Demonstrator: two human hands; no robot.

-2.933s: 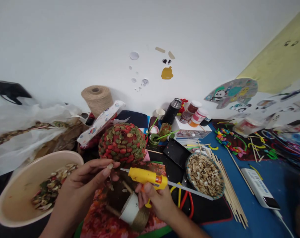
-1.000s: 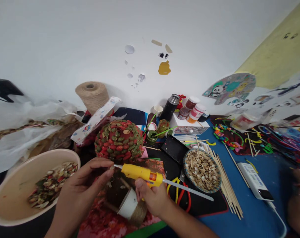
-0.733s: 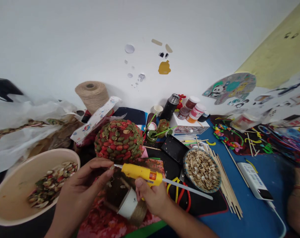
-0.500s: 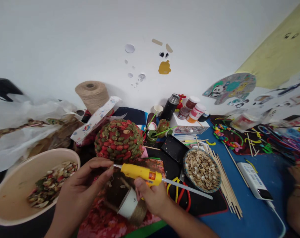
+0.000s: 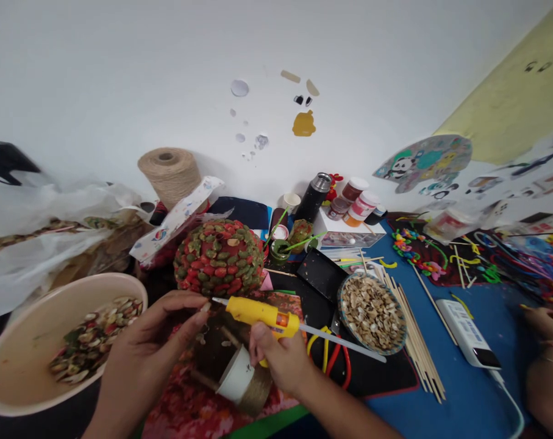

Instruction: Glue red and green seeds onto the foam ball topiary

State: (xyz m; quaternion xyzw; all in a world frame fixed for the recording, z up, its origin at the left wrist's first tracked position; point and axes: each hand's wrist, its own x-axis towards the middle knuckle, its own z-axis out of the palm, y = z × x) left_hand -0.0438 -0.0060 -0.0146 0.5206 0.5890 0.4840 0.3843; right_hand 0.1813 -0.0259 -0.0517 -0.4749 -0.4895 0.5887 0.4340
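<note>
Seen from my remote post, the left hand [image 5: 141, 350] pinches a small pale shell [image 5: 205, 307] at the fingertips, presumably leaving its surface exposed. The right hand [image 5: 283, 363] grips a yellow glue gun [image 5: 253, 311], its nozzle [image 5: 221, 301] just beside the shell, probably for precise aim. The red-and-green studded ball [image 5: 219, 259] stands behind both. I note a Pepsi-like round emblem on the white strip [image 5: 175, 222]; the jar labels [image 5: 361, 209] are illegible.
</note>
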